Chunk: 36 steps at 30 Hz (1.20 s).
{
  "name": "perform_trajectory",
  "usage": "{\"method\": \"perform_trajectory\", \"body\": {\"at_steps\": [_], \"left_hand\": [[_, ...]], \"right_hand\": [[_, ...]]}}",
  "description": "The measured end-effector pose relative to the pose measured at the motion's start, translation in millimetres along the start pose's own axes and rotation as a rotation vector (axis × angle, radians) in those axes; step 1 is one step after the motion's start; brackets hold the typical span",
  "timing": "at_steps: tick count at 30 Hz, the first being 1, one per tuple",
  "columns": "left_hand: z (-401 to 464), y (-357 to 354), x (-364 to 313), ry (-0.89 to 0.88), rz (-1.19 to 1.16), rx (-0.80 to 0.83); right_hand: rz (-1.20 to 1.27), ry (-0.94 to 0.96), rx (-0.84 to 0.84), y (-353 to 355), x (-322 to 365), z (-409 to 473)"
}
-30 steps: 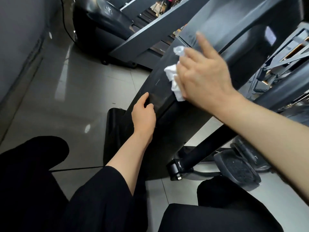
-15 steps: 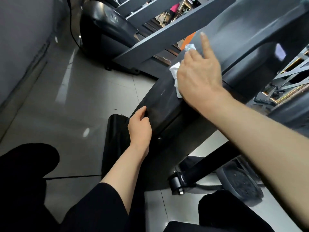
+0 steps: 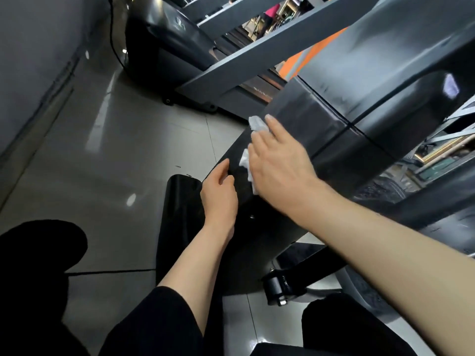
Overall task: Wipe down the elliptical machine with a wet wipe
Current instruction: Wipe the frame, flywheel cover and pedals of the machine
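The elliptical machine's dark housing slopes from upper right down to the lower middle. A crumpled white wet wipe lies on its sloped face under my right hand, which presses it flat with straight fingers; bits of the wipe stick out above and to the left of the fingers. My left hand holds the housing's lower left edge, thumb up along the edge and fingers curled, just below and left of the wipe.
A black floor mat lies under the machine's front. A pedal arm with a roller runs to the lower right. Another machine stands at the back on the glossy tiled floor; a grey wall is on the left. My knees in black cloth fill the bottom.
My right hand has slid the wipe down the sloped housing, from high up to close beside my left hand. My left hand has stayed at the lower edge.
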<state>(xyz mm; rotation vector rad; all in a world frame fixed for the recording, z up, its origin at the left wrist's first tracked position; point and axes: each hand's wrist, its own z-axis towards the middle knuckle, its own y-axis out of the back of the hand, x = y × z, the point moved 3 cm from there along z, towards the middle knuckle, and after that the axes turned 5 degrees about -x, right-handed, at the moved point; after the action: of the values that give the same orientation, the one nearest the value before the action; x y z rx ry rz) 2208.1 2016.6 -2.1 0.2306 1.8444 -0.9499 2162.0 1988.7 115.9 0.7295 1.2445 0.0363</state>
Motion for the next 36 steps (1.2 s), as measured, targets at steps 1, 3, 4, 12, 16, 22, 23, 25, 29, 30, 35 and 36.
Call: {"method": "perform_trajectory", "body": {"at_steps": [1,3,4,12,16,22,23,25,29,30,35,36], "left_hand": [[-3,-2,-6,-0.059,-0.030,0.004],[-11,-9,-20,-0.194,-0.109,0.086],[-16,-14,-25,-0.257,-0.131,0.145],[-9,-13,-3,-0.301,0.310,0.161],[-28,-29,-24,-0.475,0.217,0.293],[-11,-13,-11,-0.385,0.317,0.112],[-10,-9,-8,-0.334,0.333,0.088],[-16,-13,-16,-0.361,0.287,0.149],[-23,-34,-44,-0.585,0.217,0.340],[-22,-34,-41,-0.598,0.245,0.319],[-19,-9,-17,-0.425,0.344,0.113],[-22,-12,-23,-0.459,0.322,0.147]], "right_hand": [[0.044,0.056,-0.048,-1,10,-6],[0.033,0.055,-0.079,3,11,-10],[0.019,0.015,-0.133,9,7,-11],[0.123,-0.077,-0.556,3,-31,-61],[0.128,-0.094,-0.601,-6,-28,-60],[0.087,-0.073,-0.635,-8,-29,-60],[0.086,-0.074,-0.636,-8,-29,-60],[0.098,-0.081,-0.642,-9,-28,-59],[0.115,-0.092,-0.650,-9,-29,-59],[0.115,-0.090,-0.640,-9,-28,-59],[0.119,-0.075,-0.636,-9,-29,-60],[0.124,-0.080,-0.643,-9,-28,-60]]}}
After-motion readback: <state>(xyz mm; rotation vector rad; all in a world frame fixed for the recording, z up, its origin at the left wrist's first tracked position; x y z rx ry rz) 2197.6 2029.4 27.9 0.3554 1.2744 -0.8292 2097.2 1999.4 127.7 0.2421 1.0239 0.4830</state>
